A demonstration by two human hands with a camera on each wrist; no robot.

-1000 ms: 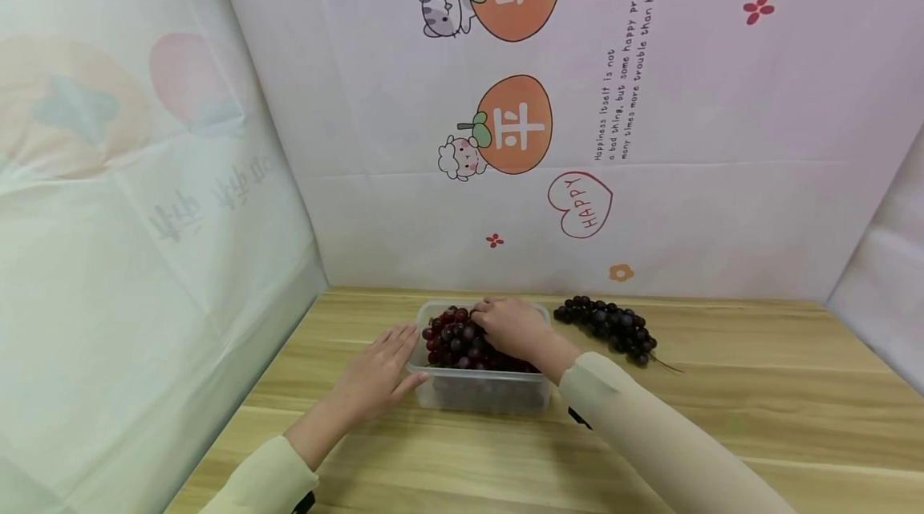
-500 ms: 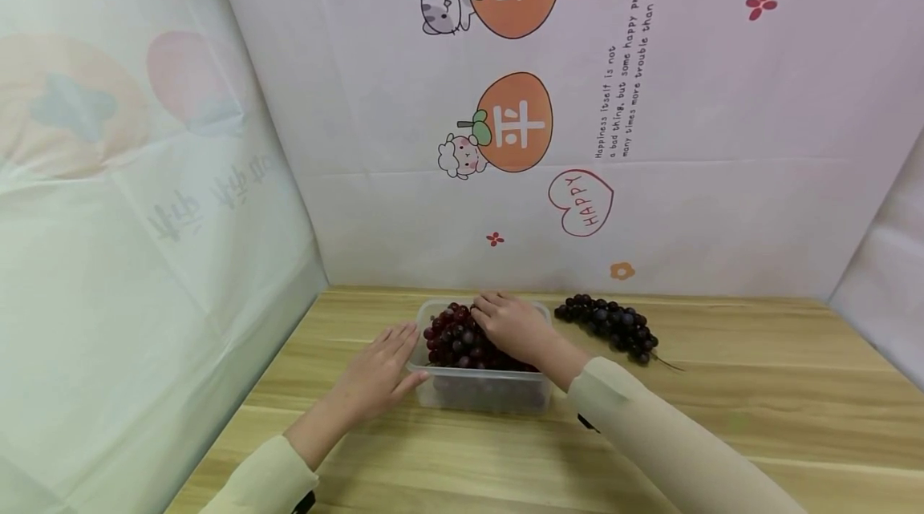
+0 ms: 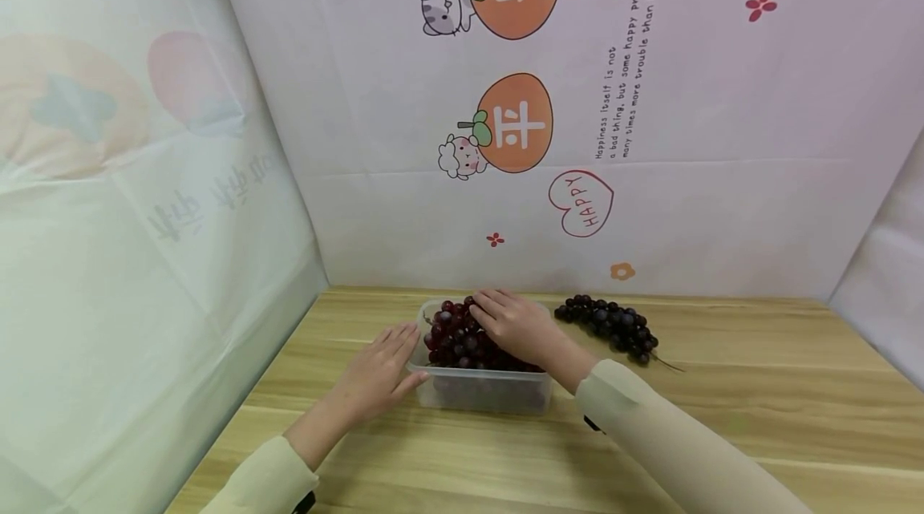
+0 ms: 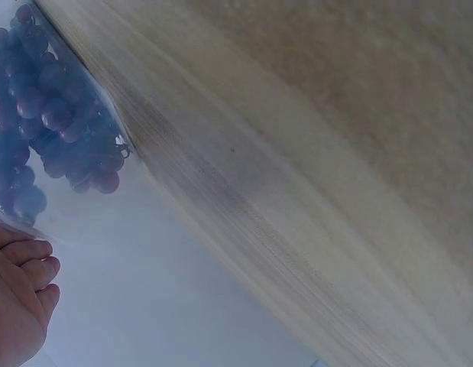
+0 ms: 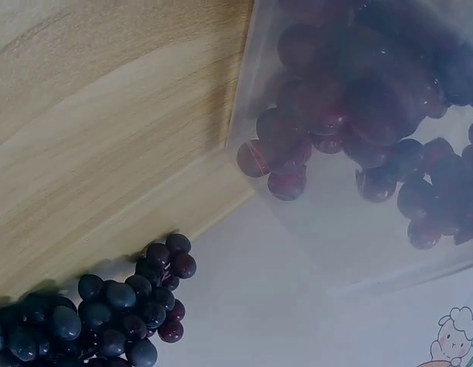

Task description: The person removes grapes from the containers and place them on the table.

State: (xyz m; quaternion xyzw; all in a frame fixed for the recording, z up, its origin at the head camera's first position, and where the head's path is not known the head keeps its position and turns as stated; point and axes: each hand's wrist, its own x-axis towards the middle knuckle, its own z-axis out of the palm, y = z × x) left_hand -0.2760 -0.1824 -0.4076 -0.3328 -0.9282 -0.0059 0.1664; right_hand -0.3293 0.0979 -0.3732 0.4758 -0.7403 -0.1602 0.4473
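At the far left hung a pale cloth wall [image 3: 238,337] with faint fruit prints. Next came the left hand [image 3: 375,374], in a cream sleeve [image 3: 270,478]; it rested against the left side of a clear plastic box [image 3: 484,374], its fingers uncurled and side by side, its thumb set apart toward the near corner. The box stood on the wood-grain worktop [image 3: 729,426], near the back wall [image 3: 390,225], which bore orange fruit drawings and a red heart reading HAPPY. Inside the box lay dark red grapes [image 3: 453,340], heaped up at the left and showing through the plastic in both wrist views. The right hand [image 3: 516,329] reached in over the right part of the box, its fingers on the grapes; whether they were clamped on them I could not tell, their undersides being hidden. Farther right, apart from the box, black grapes [image 3: 609,325] lay on the worktop, their thin stem [image 3: 668,365] pointing to the near right.
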